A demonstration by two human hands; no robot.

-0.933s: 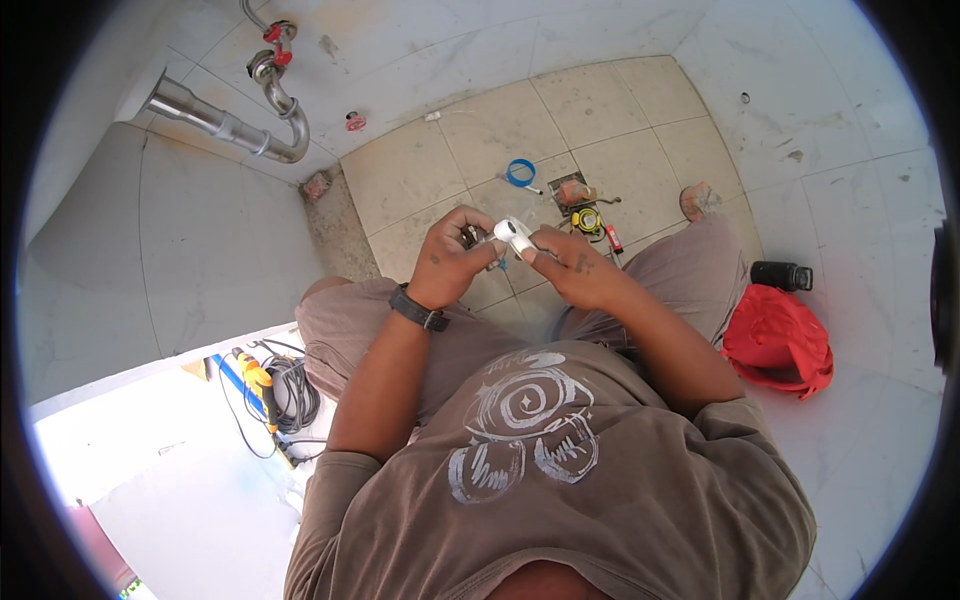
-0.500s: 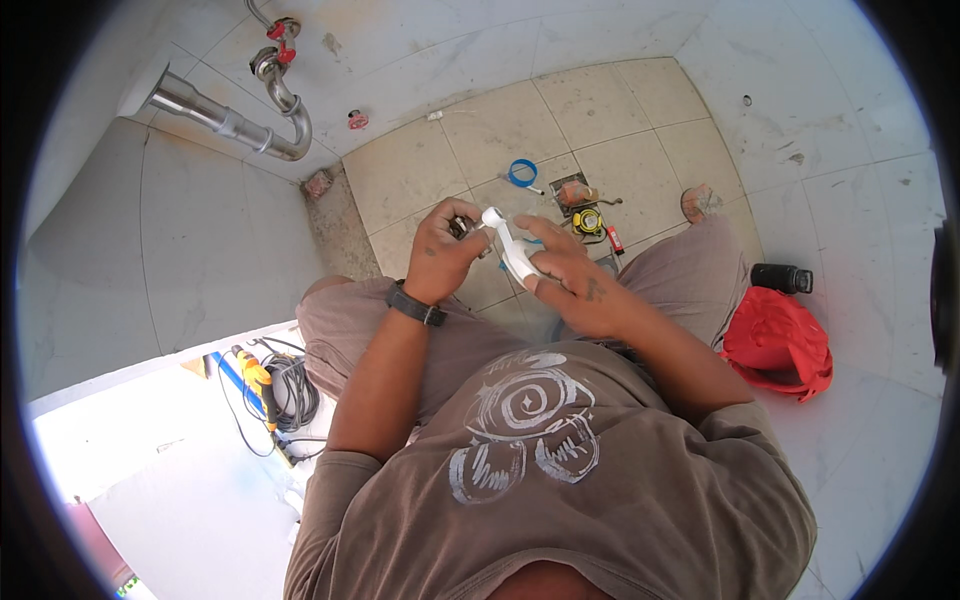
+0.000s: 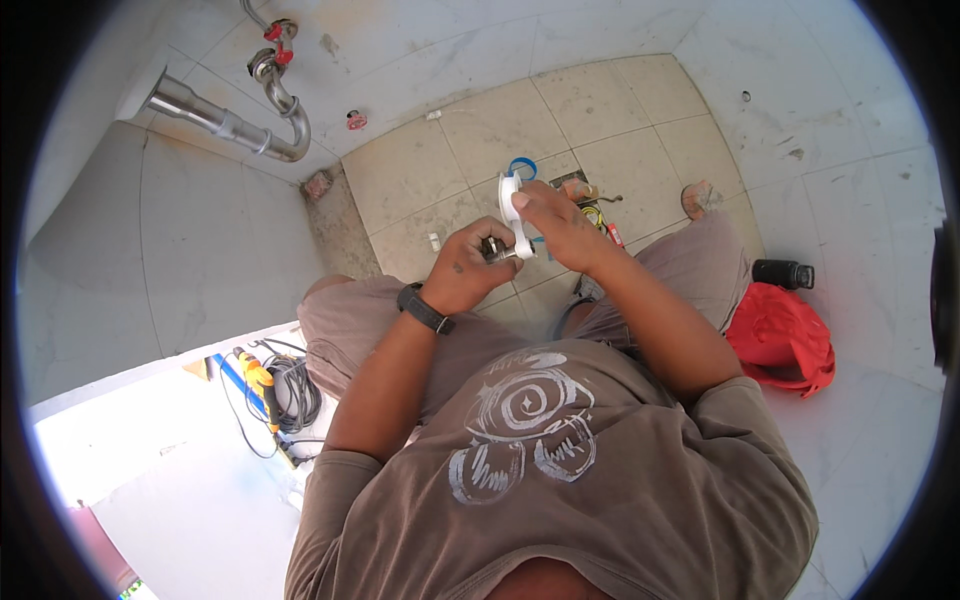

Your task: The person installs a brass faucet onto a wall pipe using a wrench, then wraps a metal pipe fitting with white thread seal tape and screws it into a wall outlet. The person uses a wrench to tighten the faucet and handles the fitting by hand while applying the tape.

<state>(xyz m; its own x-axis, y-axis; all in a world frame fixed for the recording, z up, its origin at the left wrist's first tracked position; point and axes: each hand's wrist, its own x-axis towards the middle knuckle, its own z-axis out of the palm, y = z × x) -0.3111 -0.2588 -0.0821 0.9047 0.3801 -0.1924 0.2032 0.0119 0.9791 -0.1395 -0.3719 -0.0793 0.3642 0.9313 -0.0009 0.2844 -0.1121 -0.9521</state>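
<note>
My left hand (image 3: 466, 264) is closed around a small metal fitting (image 3: 490, 247), whose far side the fingers hide. A strip of white thread seal tape (image 3: 520, 236) lies around the fitting's end and runs up to a white tape spool (image 3: 509, 200). My right hand (image 3: 562, 228) grips that spool between thumb and fingers, just beyond and right of the left hand. Both hands are raised between my bent knees, above the tiled floor.
On the floor lie a blue ring-shaped coil (image 3: 523, 166), a yellow tape measure (image 3: 594, 215) and a red item (image 3: 615, 236). A red bag (image 3: 785, 345) and a black cylinder (image 3: 782, 275) are at right. A metal drain pipe (image 3: 225, 123) juts out upper left; a yellow power tool (image 3: 257, 385) lies lower left.
The spool has swung up and away from me, now on the fitting's far side, with my right hand. My left hand has moved slightly right and nearer, still holding the fitting.
</note>
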